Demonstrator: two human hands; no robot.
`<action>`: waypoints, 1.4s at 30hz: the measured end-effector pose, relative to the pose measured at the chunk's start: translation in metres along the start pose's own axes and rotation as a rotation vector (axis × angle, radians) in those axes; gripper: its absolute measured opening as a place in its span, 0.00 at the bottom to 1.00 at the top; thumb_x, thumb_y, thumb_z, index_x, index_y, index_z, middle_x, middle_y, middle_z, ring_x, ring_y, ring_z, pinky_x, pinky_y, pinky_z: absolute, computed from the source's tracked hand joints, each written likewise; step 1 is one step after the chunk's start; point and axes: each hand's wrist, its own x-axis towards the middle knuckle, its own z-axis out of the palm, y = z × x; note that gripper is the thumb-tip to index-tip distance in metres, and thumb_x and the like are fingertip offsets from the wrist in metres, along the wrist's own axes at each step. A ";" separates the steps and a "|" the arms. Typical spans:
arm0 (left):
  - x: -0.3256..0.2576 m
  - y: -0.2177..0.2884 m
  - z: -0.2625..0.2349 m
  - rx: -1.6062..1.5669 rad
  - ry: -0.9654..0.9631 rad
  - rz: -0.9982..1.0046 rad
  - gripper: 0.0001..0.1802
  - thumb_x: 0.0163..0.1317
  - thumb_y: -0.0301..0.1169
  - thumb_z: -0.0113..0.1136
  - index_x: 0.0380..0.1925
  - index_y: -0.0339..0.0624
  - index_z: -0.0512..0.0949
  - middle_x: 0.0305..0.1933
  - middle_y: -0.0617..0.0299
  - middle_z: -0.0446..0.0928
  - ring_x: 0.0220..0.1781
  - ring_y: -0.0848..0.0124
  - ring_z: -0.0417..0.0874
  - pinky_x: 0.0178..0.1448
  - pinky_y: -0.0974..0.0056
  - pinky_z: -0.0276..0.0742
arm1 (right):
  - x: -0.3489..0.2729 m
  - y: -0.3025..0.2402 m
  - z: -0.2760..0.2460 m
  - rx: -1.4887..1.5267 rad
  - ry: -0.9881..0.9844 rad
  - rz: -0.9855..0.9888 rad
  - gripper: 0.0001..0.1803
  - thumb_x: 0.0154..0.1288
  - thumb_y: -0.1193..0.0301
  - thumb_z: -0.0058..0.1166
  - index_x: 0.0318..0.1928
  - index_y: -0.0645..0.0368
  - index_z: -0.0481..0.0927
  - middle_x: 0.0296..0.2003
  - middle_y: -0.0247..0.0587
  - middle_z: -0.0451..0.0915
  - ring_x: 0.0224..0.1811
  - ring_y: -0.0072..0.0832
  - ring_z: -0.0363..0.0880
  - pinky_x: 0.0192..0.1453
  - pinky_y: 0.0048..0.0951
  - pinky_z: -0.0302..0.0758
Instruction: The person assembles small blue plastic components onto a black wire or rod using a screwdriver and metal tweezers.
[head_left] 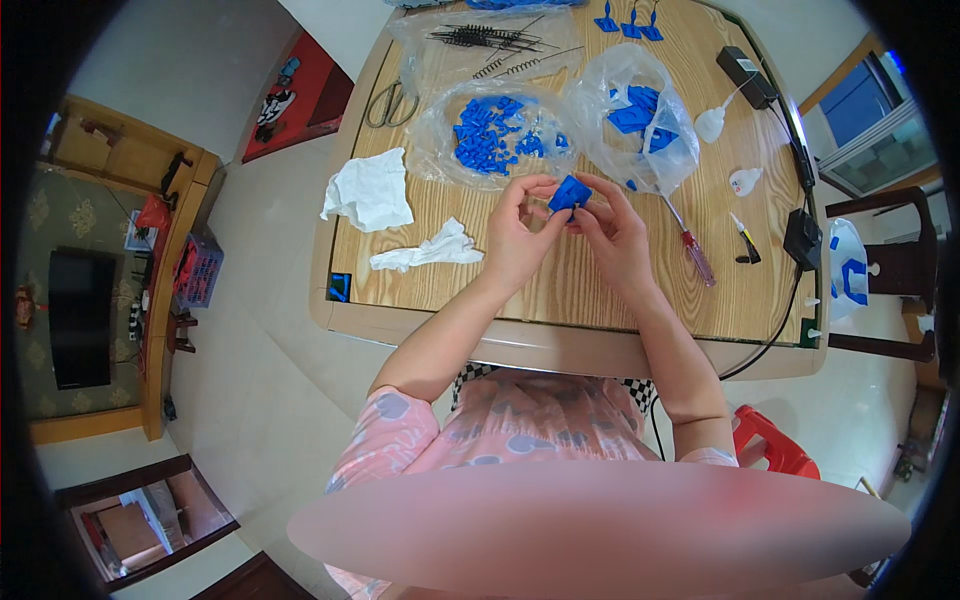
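Observation:
Between my two hands is a small blue plastic part [570, 193], held above the wooden table. My left hand [522, 222] pinches its left side with thumb and fingers. On the other side, my right hand [615, 228] grips it with its fingers closed. The part's underside and some fingertips are hidden. Just beyond my hands lies an open clear bag [425, 150] with many tiny blue pieces [488, 132]. A second clear bag [672, 80], to the right of it, holds larger blue pieces [632, 116]. A screwdriver [697, 257] with a red handle rests right of my right hand.
White crumpled tissues [368, 190] lie at the left, below scissors [391, 104]. Black springs [485, 38] sit on plastic at the back. Finished-looking blue parts [630, 28] stand far right. A small glue tube [745, 243], white bottle [711, 123] and black adapter [803, 240] with cable line the right side.

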 end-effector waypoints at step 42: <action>0.006 -0.005 -0.006 0.008 0.089 0.003 0.22 0.49 0.21 0.64 0.45 0.42 0.72 0.38 0.65 0.76 0.36 0.79 0.73 0.41 0.73 0.71 | -0.001 -0.009 0.000 -0.356 0.032 -0.028 0.20 0.62 0.79 0.50 0.56 0.57 0.70 0.38 0.42 0.82 0.43 0.27 0.80 0.47 0.29 0.75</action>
